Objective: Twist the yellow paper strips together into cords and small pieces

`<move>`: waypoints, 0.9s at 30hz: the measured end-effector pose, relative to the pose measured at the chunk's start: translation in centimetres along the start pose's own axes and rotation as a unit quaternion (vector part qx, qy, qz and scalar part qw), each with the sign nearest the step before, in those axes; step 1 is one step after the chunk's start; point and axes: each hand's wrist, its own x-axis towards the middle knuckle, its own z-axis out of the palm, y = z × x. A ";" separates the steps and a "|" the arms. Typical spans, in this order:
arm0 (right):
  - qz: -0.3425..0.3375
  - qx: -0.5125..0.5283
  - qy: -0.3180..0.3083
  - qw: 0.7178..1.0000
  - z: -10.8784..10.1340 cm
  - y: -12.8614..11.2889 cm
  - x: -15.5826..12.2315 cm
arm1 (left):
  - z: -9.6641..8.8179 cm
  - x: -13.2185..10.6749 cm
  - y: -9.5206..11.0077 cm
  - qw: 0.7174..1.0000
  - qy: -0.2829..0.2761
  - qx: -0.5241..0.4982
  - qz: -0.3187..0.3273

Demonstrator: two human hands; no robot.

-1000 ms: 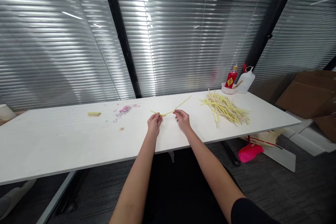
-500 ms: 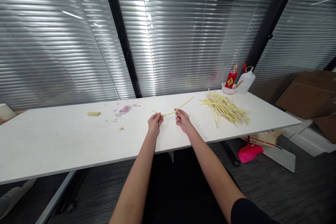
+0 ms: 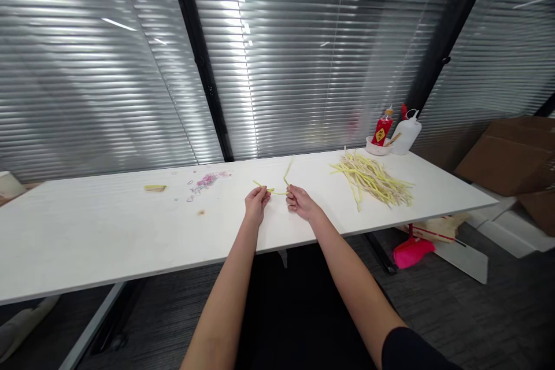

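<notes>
Both my hands rest on the white table, each pinching the same thin yellow-green strip. My left hand grips the strip's left end, fingers closed. My right hand pinches it a little further right, and the strip's free end bends upward from there. A loose pile of similar yellow strips lies on the table to the right, beyond my right hand.
A red bottle, a white squeeze bottle and a small white bowl stand at the table's back right. Pink scraps and a short yellow piece lie left of centre. Cardboard boxes and a pink brush sit on the floor at right.
My right hand has moved left toward my left hand. The strip's long free end, which lay slanting off to the right, now bends steeply upward.
</notes>
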 end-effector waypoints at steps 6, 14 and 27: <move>0.010 -0.004 0.032 0.999 -0.5 0.5 0.6 | -0.1 0.1 -0.1 1.000 0.005 -0.016 0.009; -0.024 -0.085 0.072 0.993 -1.3 2.2 1.7 | -0.5 0.5 -0.1 0.998 0.002 -0.059 0.013; -0.058 -0.123 0.107 0.985 -1.2 2.4 1.8 | -0.3 0.4 -0.1 0.999 0.000 -0.038 0.000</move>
